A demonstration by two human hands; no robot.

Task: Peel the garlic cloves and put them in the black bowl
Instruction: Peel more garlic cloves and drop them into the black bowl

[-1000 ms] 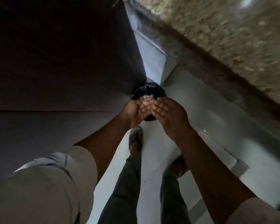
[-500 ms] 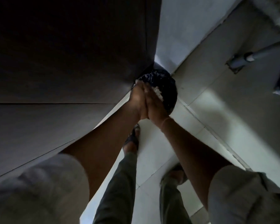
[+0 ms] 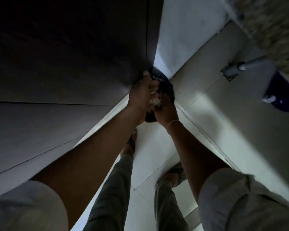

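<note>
I am looking straight down at a bin lined with a black plastic bag (image 3: 168, 86) in the corner by a dark cabinet. Both hands are held over its mouth. My left hand (image 3: 141, 95) is curled, its fingers bent over a clump of white garlic skins (image 3: 154, 102). My right hand (image 3: 166, 110) presses against the same clump from the right and below. The skins are pinched between the two hands. No black bowl and no whole cloves are in view.
A dark cabinet front (image 3: 65, 64) fills the left side. White floor tiles (image 3: 207, 114) run to the right. My sandalled feet (image 3: 129, 145) stand just below the bin. A grey pole with its bracket (image 3: 235, 70) and a dark blue object (image 3: 280, 95) lie at the right.
The hands went from cupped palms-up, to pressed flat together, to curled around the skins over the bin. The view swung, bringing the pole and blue object into sight.
</note>
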